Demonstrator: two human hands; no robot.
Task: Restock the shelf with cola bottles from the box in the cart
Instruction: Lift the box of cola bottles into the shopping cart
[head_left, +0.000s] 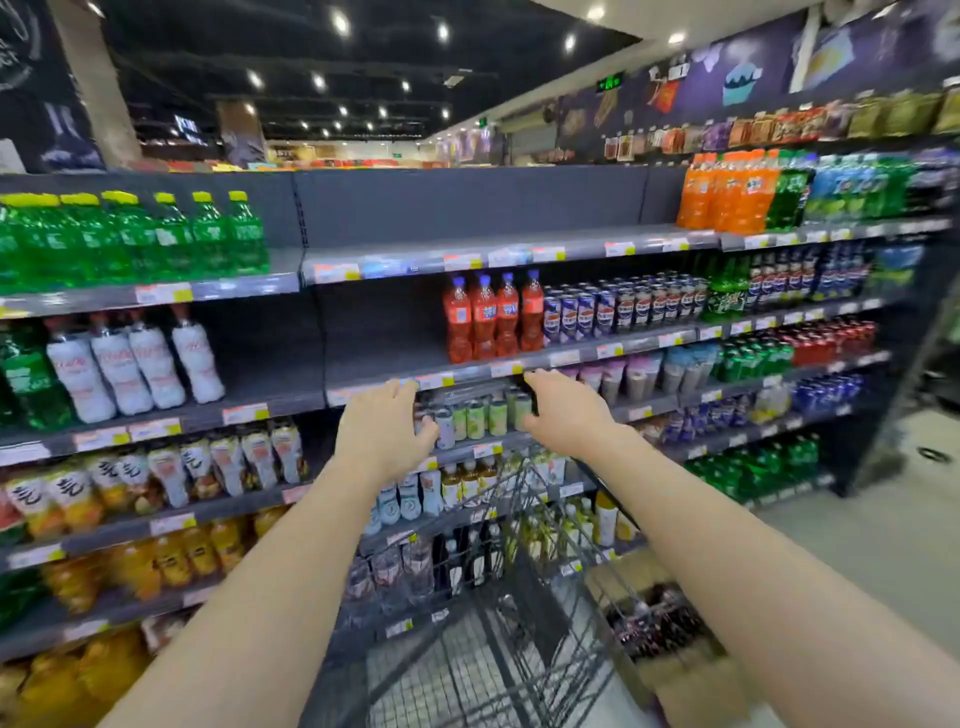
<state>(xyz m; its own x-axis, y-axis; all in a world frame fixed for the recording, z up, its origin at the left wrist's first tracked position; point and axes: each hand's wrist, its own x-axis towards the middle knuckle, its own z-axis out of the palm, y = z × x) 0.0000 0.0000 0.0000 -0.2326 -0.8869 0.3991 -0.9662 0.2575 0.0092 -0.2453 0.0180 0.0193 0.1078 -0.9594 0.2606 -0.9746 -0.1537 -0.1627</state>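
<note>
Both forearms stretch out above the cart (519, 525). Left hand (384, 426): fingers straight and apart, against the shelf (374, 358) edge. Right hand (566, 410): fingers bent at the same edge, grip not determinable. Small cans (475, 418) stand between the hands. Cola bottles (649, 618) remain in the box (691, 670) inside the cart, lower right.

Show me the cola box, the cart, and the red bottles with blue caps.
box (685, 686), head view, cardboard side wall.
cart (511, 499), head view, front wire wall.
red bottles (485, 325), head view, second bottle's body.
</note>
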